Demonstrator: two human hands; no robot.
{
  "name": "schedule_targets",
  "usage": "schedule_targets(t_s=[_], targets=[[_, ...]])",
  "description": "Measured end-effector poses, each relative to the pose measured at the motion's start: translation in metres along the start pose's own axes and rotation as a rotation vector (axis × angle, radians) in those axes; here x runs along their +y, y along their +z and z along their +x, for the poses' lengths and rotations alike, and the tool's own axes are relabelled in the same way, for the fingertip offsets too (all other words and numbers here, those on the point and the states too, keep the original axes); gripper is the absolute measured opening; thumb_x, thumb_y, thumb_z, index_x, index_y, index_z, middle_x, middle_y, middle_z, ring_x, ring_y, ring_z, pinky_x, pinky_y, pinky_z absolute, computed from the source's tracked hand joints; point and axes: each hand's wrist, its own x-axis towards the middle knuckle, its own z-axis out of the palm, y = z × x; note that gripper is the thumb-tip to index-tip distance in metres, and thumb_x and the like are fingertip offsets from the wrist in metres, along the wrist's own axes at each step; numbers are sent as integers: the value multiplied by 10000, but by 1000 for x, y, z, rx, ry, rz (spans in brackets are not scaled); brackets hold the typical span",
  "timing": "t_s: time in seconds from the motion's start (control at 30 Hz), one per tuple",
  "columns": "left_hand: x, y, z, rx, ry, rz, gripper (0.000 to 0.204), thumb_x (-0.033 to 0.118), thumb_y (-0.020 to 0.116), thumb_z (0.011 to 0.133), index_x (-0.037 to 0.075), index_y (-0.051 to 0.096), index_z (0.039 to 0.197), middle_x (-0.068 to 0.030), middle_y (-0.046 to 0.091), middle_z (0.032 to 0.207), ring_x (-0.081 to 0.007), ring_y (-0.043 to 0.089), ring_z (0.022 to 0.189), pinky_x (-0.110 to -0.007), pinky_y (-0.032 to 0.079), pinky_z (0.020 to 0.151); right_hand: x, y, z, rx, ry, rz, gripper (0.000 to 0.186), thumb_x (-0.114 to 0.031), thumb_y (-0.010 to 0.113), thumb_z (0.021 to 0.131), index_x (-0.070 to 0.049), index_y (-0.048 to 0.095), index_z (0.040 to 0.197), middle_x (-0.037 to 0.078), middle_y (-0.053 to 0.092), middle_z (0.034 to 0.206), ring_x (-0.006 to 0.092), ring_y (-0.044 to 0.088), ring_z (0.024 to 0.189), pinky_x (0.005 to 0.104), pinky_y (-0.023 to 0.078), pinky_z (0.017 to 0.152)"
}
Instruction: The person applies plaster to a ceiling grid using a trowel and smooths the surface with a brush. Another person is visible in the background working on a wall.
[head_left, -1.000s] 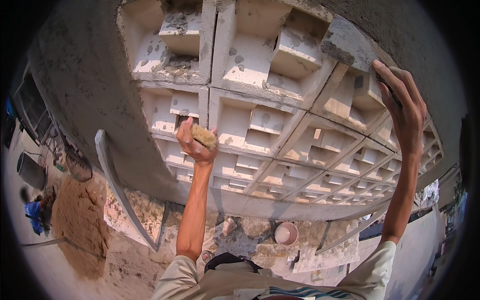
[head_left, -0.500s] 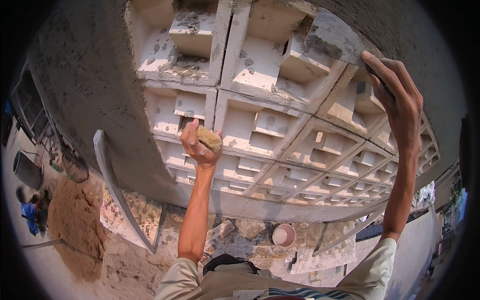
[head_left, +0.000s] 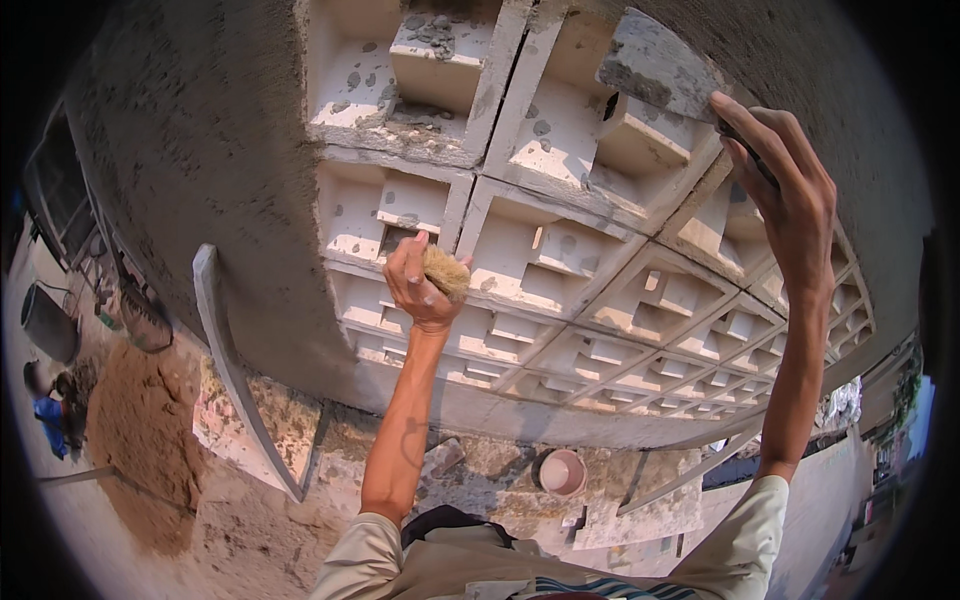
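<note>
One tan fibrous brush (head_left: 446, 274) sits clutched in the left hand (head_left: 418, 285); the right hand (head_left: 795, 190) grips a mortar-smeared plastering trowel (head_left: 660, 65) before pale ventilation blocks (head_left: 500, 245).

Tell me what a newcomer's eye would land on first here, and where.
The grid of pale hollow blocks dominates the upper middle, set in a grey wall. In front of it, the left grip holds a tan fibrous pad; at upper right, the right grip holds a flat grey trowel. Lower left, a brown sand heap stands out.
</note>
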Motion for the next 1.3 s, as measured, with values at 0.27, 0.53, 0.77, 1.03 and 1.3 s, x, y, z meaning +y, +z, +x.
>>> schedule_targets(t_s=[0.27, 0.53, 0.77, 1.03, 1.3], targets=[[-2, -3, 2, 5, -7, -5, 741, 420, 855, 902, 23, 532, 1437, -177, 625, 1212, -360, 616, 1086, -497, 492, 933, -13, 4, 18, -11, 9, 0, 542, -80, 791, 891, -289, 728, 1387, -8, 721, 1032, 175, 699, 829, 390, 646, 763], [-2, -3, 1, 1, -26, -30, 746, 399, 883, 875, 31, 541, 1427, -166, 628, 1202, -354, 618, 1081, -489, 491, 932, -18, 10, 27, -5, -10, 10, 529, -86, 786, 899, -294, 732, 1382, -13, 723, 1026, 170, 701, 835, 391, 645, 765], [1, -1, 1, 4, -15, -42, 757, 397, 883, 874, 30, 534, 1437, -167, 628, 1201, -352, 621, 1073, -489, 491, 925, -26, 13, 34, -4, 0, 1, 529, -95, 789, 900, -292, 728, 1387, 0, 722, 1031, 188, 700, 845, 390, 634, 767], [-2, -2, 4, 18, -10, -41, 751, 415, 878, 879, 18, 550, 1425, -168, 636, 1179, -353, 628, 1042, -481, 502, 901, -31, 11, 41, -30, 30, 7, 533, -77, 792, 897, -275, 726, 1388, 19, 715, 1058, 211, 698, 854, 397, 623, 774], [-2, -2, 3, 22, -5, -55, 730, 421, 868, 890, 15, 559, 1412, -176, 638, 1179, -359, 635, 1020, -479, 511, 891, -32, 13, 34, -19, 37, -8, 537, -83, 793, 899, -285, 726, 1392, 7, 688, 989, 188, 662, 803, 399, 613, 734]])
